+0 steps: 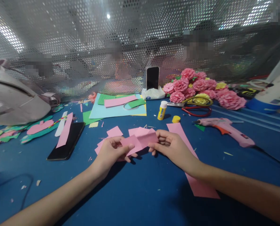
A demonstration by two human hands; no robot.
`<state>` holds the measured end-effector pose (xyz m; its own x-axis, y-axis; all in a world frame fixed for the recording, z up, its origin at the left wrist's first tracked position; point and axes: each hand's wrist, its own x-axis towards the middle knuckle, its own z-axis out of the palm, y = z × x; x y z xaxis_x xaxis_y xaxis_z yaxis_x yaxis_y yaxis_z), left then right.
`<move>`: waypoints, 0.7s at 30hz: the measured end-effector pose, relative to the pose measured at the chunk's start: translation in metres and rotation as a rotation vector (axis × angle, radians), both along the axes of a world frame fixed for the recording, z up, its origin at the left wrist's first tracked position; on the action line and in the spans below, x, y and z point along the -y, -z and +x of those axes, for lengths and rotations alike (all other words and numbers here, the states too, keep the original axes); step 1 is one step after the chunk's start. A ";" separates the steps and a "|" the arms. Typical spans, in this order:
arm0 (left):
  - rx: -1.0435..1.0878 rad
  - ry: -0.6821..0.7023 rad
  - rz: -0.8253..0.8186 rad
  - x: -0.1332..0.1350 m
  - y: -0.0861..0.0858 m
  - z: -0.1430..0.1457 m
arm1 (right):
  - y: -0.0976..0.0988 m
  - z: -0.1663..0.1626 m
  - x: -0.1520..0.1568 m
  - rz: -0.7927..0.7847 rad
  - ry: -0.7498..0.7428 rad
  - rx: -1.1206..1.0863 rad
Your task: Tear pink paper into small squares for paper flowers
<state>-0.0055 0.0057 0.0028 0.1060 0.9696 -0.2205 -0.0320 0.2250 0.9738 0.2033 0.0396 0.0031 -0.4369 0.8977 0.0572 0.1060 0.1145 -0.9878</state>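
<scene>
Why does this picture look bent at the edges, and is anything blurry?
Head view: the wide lens bows the perforated screen and stretches the forearms at the bottom corners. Head view: lamps glare white at the screen's upper corners. Head view: the left hand and right hand holding the pink paper are sharp, with soft shadows on the blue table; shapes behind the screen are hazy.

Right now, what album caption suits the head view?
Left hand and right hand pinch pink paper above a blue table, glue gun nearby.
</scene>
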 end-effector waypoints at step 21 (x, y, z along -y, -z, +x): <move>0.012 -0.045 0.002 -0.001 0.001 -0.003 | -0.001 0.004 -0.002 0.067 0.027 0.008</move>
